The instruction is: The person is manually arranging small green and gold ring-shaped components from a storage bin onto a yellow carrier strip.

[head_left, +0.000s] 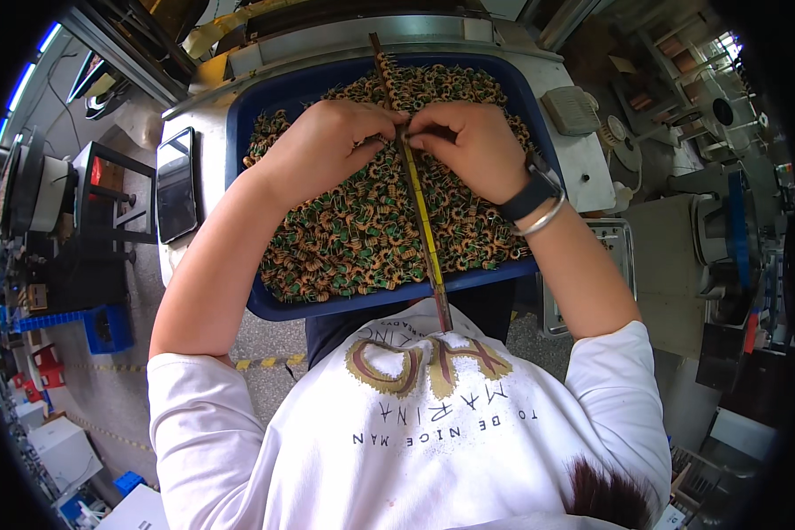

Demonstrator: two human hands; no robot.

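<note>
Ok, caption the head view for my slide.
Both hands side by side at a narrow, partly yellow strip spanning a blue tray of small wound coils.

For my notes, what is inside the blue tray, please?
The blue tray holds many small copper-coloured and green coils. A narrow, partly yellow strip, the left hand and the right hand cover some. Its floor is hidden beneath them.
</note>
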